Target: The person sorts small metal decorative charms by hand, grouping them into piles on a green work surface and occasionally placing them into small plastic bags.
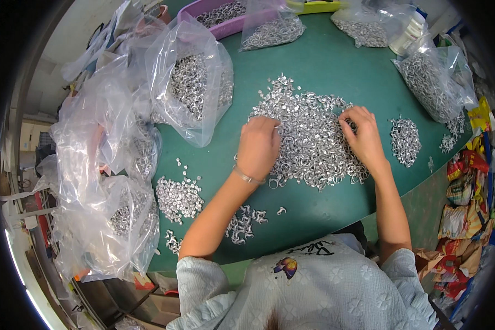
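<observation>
A broad heap of small silver metal pieces (pixel 313 143), many of them ring-shaped, is spread over the green table. At its left edge my left hand (pixel 257 146) is back up, its fingers curled down and closed. Whatever those fingers hold, if anything, is hidden. My right hand (pixel 363 135) rests at the heap's right edge with thumb and fingers bent together; a small piece between them cannot be made out. Below my left hand lie a pile of round flower-like metal pieces (pixel 180 199) and a pile of curved metal pieces (pixel 245 224), beside my left forearm.
Clear plastic bags of metal pieces (pixel 190 88) crowd the left side, with another bag (pixel 434 80) at the far right. A purple basket (pixel 225 27) stands at the back. A smaller metal pile (pixel 405 141) lies right of my right hand. Colourful packets (pixel 465 209) fill the floor at right.
</observation>
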A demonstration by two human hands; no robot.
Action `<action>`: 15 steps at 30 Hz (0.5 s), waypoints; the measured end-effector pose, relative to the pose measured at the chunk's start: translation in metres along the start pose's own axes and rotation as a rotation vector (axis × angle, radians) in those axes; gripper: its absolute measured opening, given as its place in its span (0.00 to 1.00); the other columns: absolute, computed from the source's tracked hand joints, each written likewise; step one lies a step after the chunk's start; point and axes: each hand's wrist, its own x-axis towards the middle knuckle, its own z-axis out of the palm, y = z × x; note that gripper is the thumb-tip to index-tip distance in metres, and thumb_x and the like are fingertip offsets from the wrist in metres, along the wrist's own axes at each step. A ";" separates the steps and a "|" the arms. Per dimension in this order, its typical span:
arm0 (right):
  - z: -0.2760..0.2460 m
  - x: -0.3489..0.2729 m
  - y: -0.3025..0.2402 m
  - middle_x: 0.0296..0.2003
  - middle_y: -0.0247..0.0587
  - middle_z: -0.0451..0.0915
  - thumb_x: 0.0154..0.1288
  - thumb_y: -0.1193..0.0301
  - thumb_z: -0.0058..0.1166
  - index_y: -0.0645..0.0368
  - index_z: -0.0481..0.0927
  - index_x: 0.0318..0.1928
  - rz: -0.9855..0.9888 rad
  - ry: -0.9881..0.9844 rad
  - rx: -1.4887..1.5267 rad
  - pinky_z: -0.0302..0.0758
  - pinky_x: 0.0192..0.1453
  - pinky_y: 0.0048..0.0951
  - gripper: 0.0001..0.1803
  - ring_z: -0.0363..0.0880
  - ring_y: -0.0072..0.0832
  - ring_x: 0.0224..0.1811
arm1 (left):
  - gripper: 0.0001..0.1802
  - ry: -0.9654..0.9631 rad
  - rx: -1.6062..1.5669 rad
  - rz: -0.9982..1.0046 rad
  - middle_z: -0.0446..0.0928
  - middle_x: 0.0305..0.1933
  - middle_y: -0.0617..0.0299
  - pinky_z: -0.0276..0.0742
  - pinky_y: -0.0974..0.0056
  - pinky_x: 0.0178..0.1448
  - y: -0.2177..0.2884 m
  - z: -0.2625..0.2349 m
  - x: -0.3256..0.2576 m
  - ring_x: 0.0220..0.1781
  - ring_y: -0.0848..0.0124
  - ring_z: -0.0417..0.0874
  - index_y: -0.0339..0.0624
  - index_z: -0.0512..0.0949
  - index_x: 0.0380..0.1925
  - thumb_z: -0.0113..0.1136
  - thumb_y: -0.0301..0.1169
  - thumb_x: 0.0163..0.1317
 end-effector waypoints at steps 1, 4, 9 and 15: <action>0.001 -0.002 0.000 0.35 0.38 0.78 0.56 0.77 0.59 0.59 0.81 0.38 -0.013 0.013 0.042 0.65 0.48 0.37 0.08 0.74 0.39 0.42 | 0.10 0.009 -0.092 -0.066 0.79 0.36 0.52 0.74 0.60 0.43 0.011 -0.009 -0.001 0.36 0.58 0.79 0.36 0.80 0.39 0.57 0.19 0.56; 0.009 -0.001 -0.010 0.35 0.38 0.78 0.57 0.76 0.58 0.58 0.82 0.39 -0.146 0.065 0.058 0.65 0.50 0.38 0.08 0.74 0.37 0.42 | 0.11 0.004 -0.248 -0.126 0.79 0.35 0.52 0.75 0.65 0.40 0.027 -0.027 -0.024 0.33 0.63 0.79 0.35 0.80 0.42 0.56 0.18 0.59; 0.027 0.009 -0.016 0.32 0.35 0.75 0.55 0.75 0.59 0.56 0.82 0.34 -0.296 0.001 -0.215 0.63 0.52 0.38 0.05 0.72 0.32 0.43 | 0.11 -0.004 -0.494 -0.378 0.78 0.35 0.58 0.74 0.69 0.40 0.030 -0.027 -0.051 0.32 0.72 0.77 0.35 0.80 0.42 0.57 0.17 0.59; 0.018 0.007 -0.012 0.32 0.32 0.78 0.52 0.76 0.62 0.57 0.82 0.30 -0.313 0.145 -0.127 0.64 0.52 0.40 0.04 0.74 0.32 0.40 | 0.11 -0.253 -0.410 -0.281 0.77 0.36 0.57 0.75 0.66 0.44 0.056 -0.046 -0.097 0.36 0.66 0.79 0.35 0.78 0.40 0.57 0.15 0.56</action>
